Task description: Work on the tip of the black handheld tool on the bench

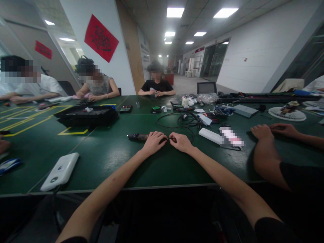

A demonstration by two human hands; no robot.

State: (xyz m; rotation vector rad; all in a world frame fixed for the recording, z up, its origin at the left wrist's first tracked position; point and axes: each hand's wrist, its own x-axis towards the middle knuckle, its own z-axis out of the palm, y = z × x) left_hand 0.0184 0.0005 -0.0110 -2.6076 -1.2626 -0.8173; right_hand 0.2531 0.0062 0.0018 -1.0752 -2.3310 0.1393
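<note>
Head: tool (138,136) points left, axis crosswise; left grip (154,142) clamps tool, right grip (181,142) cord (168,138).

Left of the left hand (155,143) and farther out, a black tray (86,120) with a small white piece (89,110) in it. Left of that hand but closer in, a white slab-shaped device (60,171). Near the right hand (181,141), on its right, a white oblong case (210,135); well beyond, crumpled clear plastic (208,98). Straight across from both, a person in black (157,87).

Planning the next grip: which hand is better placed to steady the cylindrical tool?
Probably left: the left hand is on the cylindrical tool; the right hand is nearer the black cables.
</note>
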